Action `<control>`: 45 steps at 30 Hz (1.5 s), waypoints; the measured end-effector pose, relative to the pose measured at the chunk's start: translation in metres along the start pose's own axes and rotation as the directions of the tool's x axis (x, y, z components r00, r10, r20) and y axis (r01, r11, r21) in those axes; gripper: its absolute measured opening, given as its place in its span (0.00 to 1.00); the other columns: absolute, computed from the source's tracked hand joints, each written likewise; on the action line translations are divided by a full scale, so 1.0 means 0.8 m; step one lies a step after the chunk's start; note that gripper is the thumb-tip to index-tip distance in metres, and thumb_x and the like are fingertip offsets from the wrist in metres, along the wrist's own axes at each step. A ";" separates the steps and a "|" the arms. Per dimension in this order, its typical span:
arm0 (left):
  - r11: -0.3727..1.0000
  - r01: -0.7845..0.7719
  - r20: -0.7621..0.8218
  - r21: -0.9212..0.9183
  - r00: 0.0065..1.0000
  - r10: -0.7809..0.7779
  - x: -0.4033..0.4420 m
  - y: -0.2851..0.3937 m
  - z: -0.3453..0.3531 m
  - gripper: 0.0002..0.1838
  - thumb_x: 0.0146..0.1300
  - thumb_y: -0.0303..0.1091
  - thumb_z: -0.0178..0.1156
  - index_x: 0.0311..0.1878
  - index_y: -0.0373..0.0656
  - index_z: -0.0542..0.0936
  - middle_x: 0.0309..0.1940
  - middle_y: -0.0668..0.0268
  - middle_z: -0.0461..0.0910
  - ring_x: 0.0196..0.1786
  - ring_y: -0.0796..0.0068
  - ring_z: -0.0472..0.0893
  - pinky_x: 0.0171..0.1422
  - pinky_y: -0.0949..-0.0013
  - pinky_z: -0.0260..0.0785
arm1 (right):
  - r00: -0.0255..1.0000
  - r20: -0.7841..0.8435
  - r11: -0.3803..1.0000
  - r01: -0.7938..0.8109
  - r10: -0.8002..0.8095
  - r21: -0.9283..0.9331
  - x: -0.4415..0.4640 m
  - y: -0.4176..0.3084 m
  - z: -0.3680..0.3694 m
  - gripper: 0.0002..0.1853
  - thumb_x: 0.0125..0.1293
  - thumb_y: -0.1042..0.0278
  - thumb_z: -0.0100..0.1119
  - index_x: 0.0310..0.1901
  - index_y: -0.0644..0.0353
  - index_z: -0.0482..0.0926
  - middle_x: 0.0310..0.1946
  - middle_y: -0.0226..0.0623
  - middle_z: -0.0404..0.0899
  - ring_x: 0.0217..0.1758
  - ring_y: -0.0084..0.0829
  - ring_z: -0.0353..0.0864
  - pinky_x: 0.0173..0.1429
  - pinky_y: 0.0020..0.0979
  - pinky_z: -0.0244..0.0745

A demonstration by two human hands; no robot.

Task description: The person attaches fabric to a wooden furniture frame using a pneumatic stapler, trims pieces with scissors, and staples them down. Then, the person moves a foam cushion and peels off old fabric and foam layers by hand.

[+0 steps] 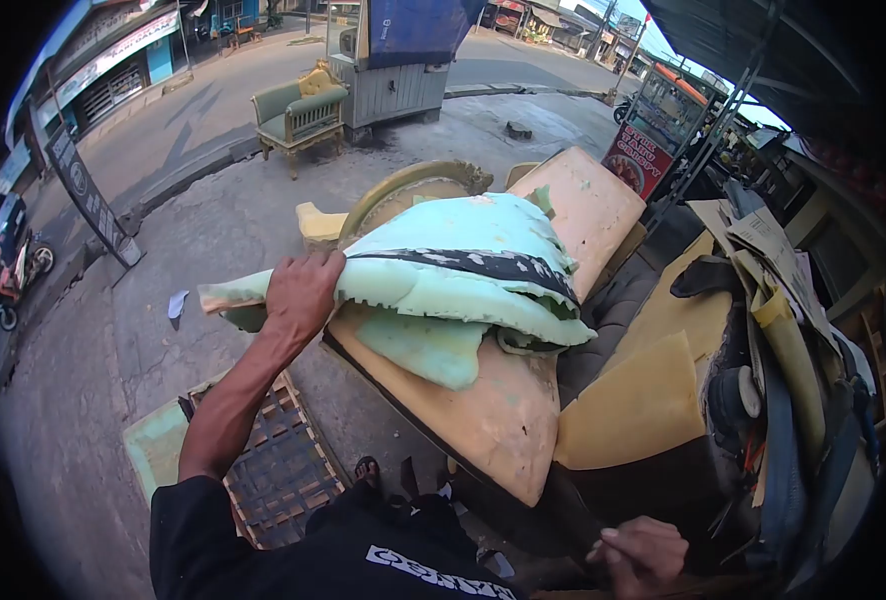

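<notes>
My left hand (303,290) is closed around the narrow end of a folded pale green foam sheet (463,235). A black strip with white patches runs across this foam, and its lower edge is ragged. It lies over peach-coloured foam cushion pieces (508,420), with a smaller green foam flap (423,350) hanging beneath. Low on the right, my right hand (643,555) is apart from the foam, its fingers curled together. Whatever may be between those fingers is too dim to make out. Near it is a yellow foam piece (633,410).
A webbed seat frame (283,460) lies on the pavement below my left arm. Flattened cardboard and rolled material (783,290) crowd the right side. A green armchair (301,110) stands beside a grey cabinet (396,95) near the road. A signboard (88,190) leans at left.
</notes>
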State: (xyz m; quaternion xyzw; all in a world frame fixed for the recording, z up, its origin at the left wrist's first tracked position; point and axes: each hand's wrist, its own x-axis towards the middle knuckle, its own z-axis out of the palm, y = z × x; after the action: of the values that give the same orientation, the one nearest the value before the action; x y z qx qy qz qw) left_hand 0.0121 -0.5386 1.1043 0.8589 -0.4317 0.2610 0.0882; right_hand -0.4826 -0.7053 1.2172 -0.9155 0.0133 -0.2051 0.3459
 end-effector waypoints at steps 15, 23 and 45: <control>0.786 0.480 -0.460 0.390 0.841 -0.285 -0.194 0.010 -0.424 0.20 0.50 0.22 0.64 0.49 0.43 0.83 0.44 0.58 0.86 0.50 0.52 0.83 0.59 0.56 0.71 | 0.827 -0.021 -0.283 0.216 0.562 0.934 0.254 0.370 0.127 0.63 0.58 0.20 0.58 0.81 0.50 0.37 0.81 0.55 0.38 0.83 0.58 0.42 0.81 0.60 0.52; 0.362 0.931 -0.511 0.042 0.331 -0.793 -0.568 0.151 -0.402 0.18 0.55 0.27 0.64 0.51 0.39 0.84 0.48 0.55 0.86 0.55 0.56 0.81 0.62 0.57 0.70 | 0.945 -0.040 -0.048 0.059 0.325 0.997 0.438 0.330 0.127 0.36 0.73 0.34 0.49 0.69 0.57 0.68 0.65 0.43 0.73 0.66 0.42 0.75 0.70 0.46 0.73; -0.611 0.769 -0.966 0.188 0.033 -0.255 -0.858 0.569 -0.522 0.24 0.53 0.15 0.59 0.55 0.37 0.83 0.51 0.58 0.87 0.58 0.63 0.85 0.64 0.64 0.72 | 0.329 0.305 0.008 -0.669 -0.894 0.743 0.480 -0.412 0.680 0.16 0.78 0.66 0.48 0.59 0.68 0.75 0.55 0.44 0.82 0.56 0.37 0.84 0.66 0.42 0.77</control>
State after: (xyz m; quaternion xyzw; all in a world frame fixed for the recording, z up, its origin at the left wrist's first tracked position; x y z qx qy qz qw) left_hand -0.8387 -0.1821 1.0648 0.6159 0.5786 0.4864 -0.2220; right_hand 0.0396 -0.1765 1.2004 -0.2722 -0.4509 0.3740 0.7634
